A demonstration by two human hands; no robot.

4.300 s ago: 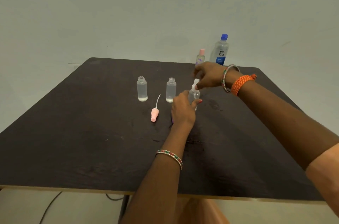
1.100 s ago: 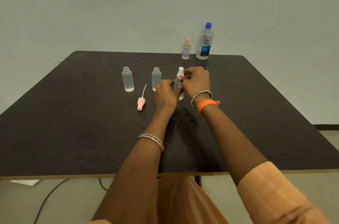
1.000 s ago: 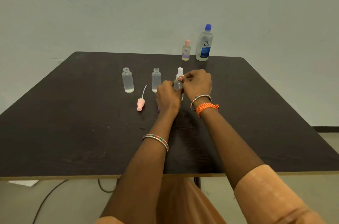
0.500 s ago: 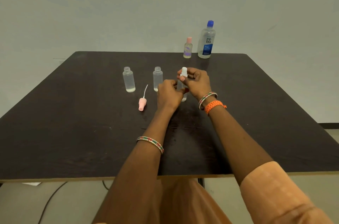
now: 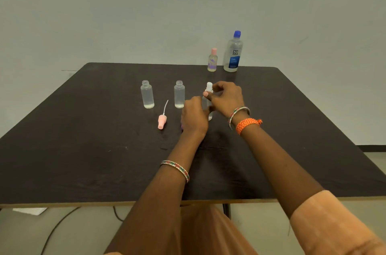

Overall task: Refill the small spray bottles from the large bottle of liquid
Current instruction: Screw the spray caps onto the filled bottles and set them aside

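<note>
The third small spray bottle (image 5: pixel 209 106) stands on the counter (image 5: pixel 83 150) between both hands: the left hand (image 5: pixel 194 118) has its grip curled round the body, the right hand (image 5: pixel 226 97) pinches the white spray cap (image 5: pixel 209 85) on its neck. Two small bottles (image 5: pixel 147 94) (image 5: pixel 179 94) just left stand uncapped, nearly empty, a pink sprayer (image 5: pixel 162 121) lying beside them. The large bottle (image 5: pixel 233 52) stands capped at the far edge, so pouring seemingly hasn't started.
</note>
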